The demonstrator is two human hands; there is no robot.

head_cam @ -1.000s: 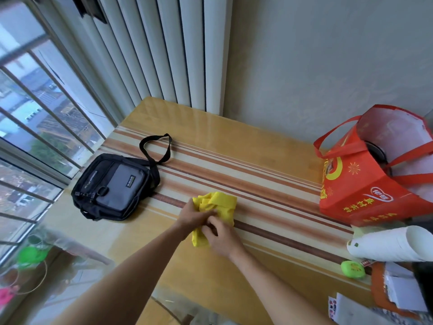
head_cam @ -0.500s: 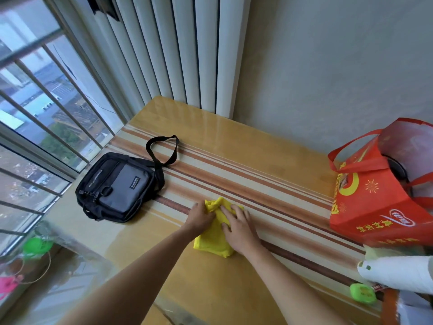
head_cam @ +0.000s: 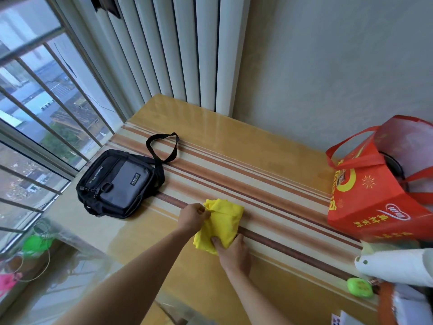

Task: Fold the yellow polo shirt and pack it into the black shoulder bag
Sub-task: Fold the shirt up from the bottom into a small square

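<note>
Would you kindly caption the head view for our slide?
Both hands, left hand and right hand, press the folded yellow polo shirt beside the black shoulder bag.

hands apart: left hand [head_cam: 193, 217] pinching shirt [head_cam: 221, 221] edge, right hand [head_cam: 232, 253] gripping near corner.

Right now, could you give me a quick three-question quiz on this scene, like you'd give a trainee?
1. True or false: the shirt is already inside the bag.
2. Which hand pinches the shirt's far left corner? A) left hand B) right hand
3. Fill in: the bag lies to the ____ of the shirt.

Key: 1. False; the shirt is a folded bundle on the table, apart from the bag. 2. A; the right hand grips the near edge. 3. left.
</note>
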